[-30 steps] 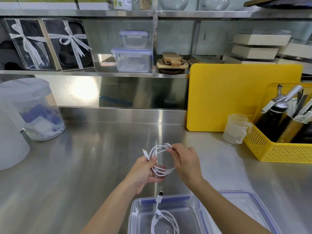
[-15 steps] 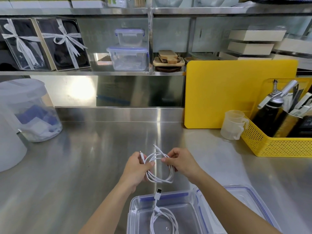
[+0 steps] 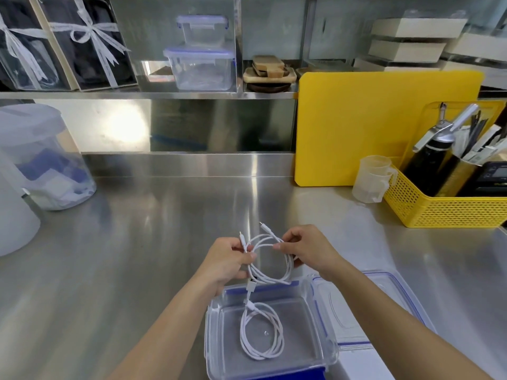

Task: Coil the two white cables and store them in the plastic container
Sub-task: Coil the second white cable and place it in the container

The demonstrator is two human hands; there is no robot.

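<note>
A coiled white cable (image 3: pixel 285 266) hangs between both hands just above the far rim of a clear plastic container (image 3: pixel 216 330). My left hand (image 3: pixel 227 263) pinches the coil's left side, with a plug end sticking up past the thumb. My right hand (image 3: pixel 307 249) pinches the coil's upper right, where another plug end points up and left. A second white cable (image 3: pixel 260 333) lies coiled on the container's floor, its USB plug leaning on the far wall.
The container's clear lid (image 3: pixel 365 305) lies on the steel counter just right of it. A yellow basket (image 3: pixel 444 207) of tools, a measuring cup (image 3: pixel 373 179) and a yellow cutting board (image 3: pixel 384 124) stand at the back right. Translucent tubs (image 3: pixel 41 157) stand at the left.
The coil has opened into a wider loop and both hands have shifted slightly nearer the container. The right hand's plug end now sticks up free of the loop.
</note>
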